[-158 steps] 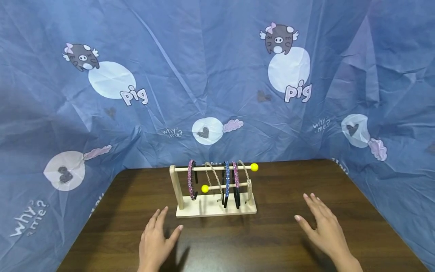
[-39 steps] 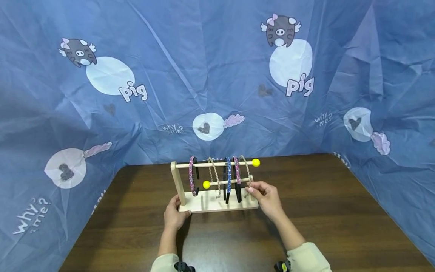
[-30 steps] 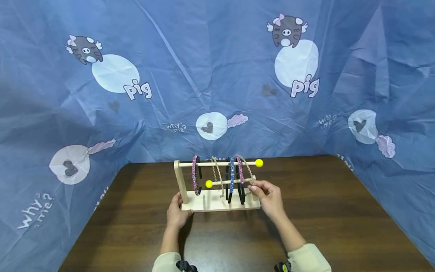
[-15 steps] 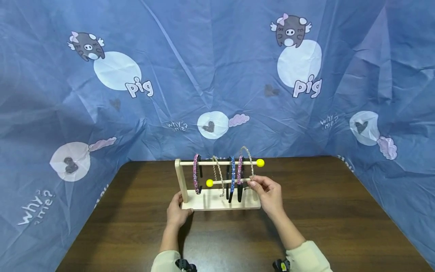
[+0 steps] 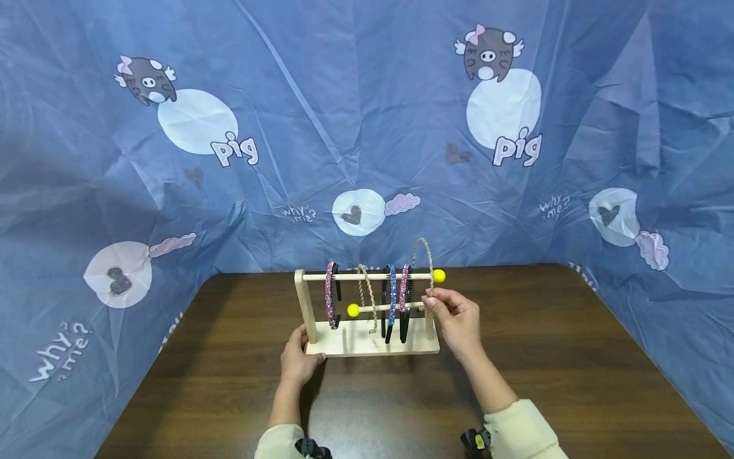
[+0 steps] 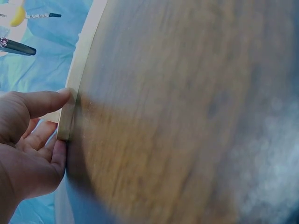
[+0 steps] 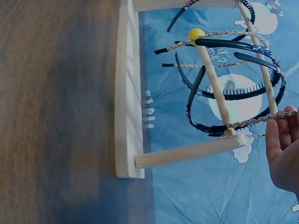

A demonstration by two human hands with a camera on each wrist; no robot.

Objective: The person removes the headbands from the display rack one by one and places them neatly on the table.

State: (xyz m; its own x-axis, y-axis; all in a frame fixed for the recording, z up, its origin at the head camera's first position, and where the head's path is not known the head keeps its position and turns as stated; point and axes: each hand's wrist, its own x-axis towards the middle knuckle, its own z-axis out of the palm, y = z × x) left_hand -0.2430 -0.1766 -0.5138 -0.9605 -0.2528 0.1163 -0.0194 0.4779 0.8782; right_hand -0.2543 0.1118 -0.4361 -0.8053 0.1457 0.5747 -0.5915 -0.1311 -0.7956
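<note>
Pinching a braided headband (image 5: pixel 422 240), the right hand (image 5: pixel 459 324) holds it raised right of centre; four other headbands (image 5: pixel 392 290) hang; the left hand (image 5: pixel 299 364), lower left-centre, grips the rack (image 5: pixel 355 345).

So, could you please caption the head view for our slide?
Left hand holds a wooden headband stand; right hand pinches a braided headband.

With our clock centred on the rack (image 5: pixel 358 344) and 12 o'clock pointing away from us, we have open tabletop (image 5: pixel 375 401) towards 6 o'clock. Our left hand (image 5: pixel 299 361) blocks 8 o'clock, and our right hand (image 5: pixel 460 324) blocks 3. At 2 o'clock the yellow ball (image 5: pixel 438 276) caps the upper rod (image 5: pixel 348 277), just beside our raised braided headband (image 7: pixel 259 120). The blue headband (image 5: pixel 392 296) and its pink neighbour (image 5: pixel 404 287) leave us only a narrow gap; the curtain (image 5: pixel 367 140) walls off 12 o'clock.
</note>
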